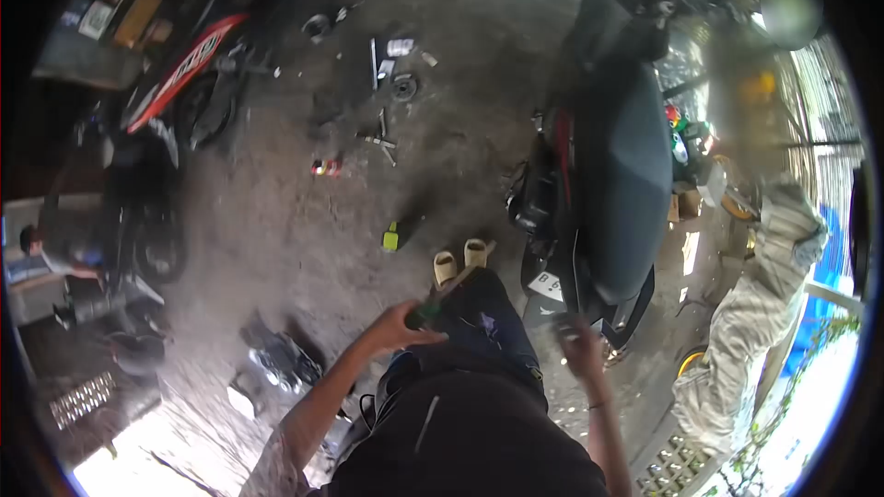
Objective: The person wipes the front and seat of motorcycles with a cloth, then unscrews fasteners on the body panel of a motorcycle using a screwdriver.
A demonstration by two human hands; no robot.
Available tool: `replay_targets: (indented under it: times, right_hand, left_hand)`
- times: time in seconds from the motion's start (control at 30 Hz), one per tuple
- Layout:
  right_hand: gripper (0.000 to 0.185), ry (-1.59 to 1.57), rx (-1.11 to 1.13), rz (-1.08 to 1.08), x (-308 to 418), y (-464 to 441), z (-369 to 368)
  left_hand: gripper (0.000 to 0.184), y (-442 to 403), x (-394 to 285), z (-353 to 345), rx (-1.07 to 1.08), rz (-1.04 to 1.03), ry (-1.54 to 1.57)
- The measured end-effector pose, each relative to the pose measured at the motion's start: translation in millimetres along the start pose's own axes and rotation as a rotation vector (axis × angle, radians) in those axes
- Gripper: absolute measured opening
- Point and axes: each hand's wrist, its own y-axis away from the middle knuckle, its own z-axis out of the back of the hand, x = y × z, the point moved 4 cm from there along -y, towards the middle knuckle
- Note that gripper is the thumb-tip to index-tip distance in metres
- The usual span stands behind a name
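My left hand [398,329] is in front of my waist, its fingers closed around something with a dark green part [425,315]. A thin tan stick-like length [456,283] runs from there toward my sandals; the kind of tool is not clear. My right hand [580,347] is beside the rear of a black scooter [622,166], near its license plate [545,286]. Motion blur smears those fingers, and whether they hold anything cannot be made out.
A yellow-green bottle-like item [390,236] stands on the dirt floor ahead of my sandals [446,267]. Farther off lie a three-armed wrench [381,139] and scattered parts. Left is a motorcycle with a red panel [189,69]; a person [60,248] is beyond. Grey cloth [750,322] hangs right.
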Motion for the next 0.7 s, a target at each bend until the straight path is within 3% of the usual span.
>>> replay_targets:
  times: [0.03,0.1,0.2,0.27,0.33,0.43,0.47,0.57,0.7]
  right_hand:
    - [0.018,-0.025,0.205,0.058,24,-12,-22]
    - [0.022,0.058,0.341,0.244,49,-29,-47]
    - [0.033,0.299,0.497,0.329,84,-55,-53]
    - [0.038,0.230,0.489,0.325,79,-79,-54]
    - [0.042,0.206,0.421,0.430,104,-100,-38]
    - [0.040,0.216,0.325,0.279,92,-133,-38]
    - [0.037,0.270,0.520,0.135,100,-140,-33]
    - [0.037,0.168,0.538,0.318,88,-162,-35]
    - [0.030,-0.193,0.584,0.259,116,-173,-8]
  left_hand:
    - [0.054,-11,1,-8,0.041,-0.039,-0.017]
    - [0.053,-26,-7,-11,0.090,-0.092,-0.067]
    - [0.054,-49,-42,3,0.048,-0.176,-0.230]
    - [0.055,-67,-76,15,-0.074,-0.258,-0.417]
    - [0.057,-81,-112,18,-0.018,-0.230,-0.423]
    - [0.058,-133,-97,27,0.139,-0.150,-0.450]
    - [0.058,-150,-87,29,0.209,-0.114,-0.459]
    - [0.059,-164,-118,37,0.190,-0.229,-0.467]
    - [0.059,-183,-171,42,0.511,-0.187,-0.491]
